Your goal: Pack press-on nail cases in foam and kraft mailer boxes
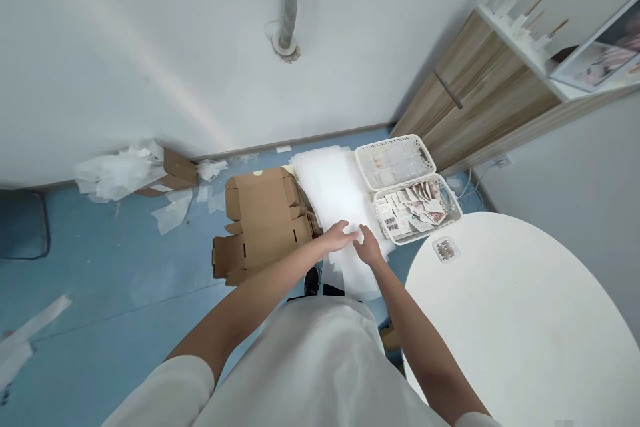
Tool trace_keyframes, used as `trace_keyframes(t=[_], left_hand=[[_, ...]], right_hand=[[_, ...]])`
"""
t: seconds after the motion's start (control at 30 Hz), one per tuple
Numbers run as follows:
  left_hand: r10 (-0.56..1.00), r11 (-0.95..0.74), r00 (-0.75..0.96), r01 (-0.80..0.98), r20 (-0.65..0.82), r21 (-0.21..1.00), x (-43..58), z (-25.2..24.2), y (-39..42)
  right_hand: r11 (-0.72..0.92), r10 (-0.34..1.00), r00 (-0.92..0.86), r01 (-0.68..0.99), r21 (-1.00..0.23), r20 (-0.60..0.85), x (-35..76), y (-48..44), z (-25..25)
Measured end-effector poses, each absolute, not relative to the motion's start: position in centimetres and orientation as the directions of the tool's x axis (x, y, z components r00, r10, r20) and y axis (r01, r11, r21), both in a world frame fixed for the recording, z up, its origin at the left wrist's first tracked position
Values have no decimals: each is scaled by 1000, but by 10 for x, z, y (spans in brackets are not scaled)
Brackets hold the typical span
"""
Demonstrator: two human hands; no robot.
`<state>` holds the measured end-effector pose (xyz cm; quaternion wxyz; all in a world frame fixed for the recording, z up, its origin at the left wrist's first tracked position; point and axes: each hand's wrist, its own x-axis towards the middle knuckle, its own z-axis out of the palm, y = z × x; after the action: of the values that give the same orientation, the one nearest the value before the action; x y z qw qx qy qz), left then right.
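Observation:
My left hand and my right hand are close together above a stack of white translucent packing sheets. Their fingers are curled toward each other, with a small pale or clear thing between the fingertips that blends into the white behind it; what it is I cannot make out. To the left of the stack lie flattened brown cardboard boxes. Right of my hands is a white plastic basket full of printed cards and small packets. Behind it stands a second white basket containing clear packages.
A round white table is at the right, bearing a small clear case with several pinkish pieces. A wooden cabinet stands behind. Scrap wrapping and an open carton lie by the wall on the blue floor.

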<state>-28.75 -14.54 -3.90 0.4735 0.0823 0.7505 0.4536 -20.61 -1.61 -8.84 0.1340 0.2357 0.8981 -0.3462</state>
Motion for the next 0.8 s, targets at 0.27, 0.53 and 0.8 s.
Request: trace_keyframes(t=[0.27, 0.53, 0.8], left_hand=[[392, 529, -428, -619, -814, 580, -325, -95, -107], [373, 408, -521, -650, -767, 640, -322, -113, -104], [84, 347, -688, -658, -721, 669, -321, -128, -109]], right_hand=[[703, 326, -868, 488, -518, -376, -251, -2, -129], [858, 104, -922, 273, -436, -372, -249, -20, -131], [753, 138, -955, 273, -598, -262, -248, -17, -119]])
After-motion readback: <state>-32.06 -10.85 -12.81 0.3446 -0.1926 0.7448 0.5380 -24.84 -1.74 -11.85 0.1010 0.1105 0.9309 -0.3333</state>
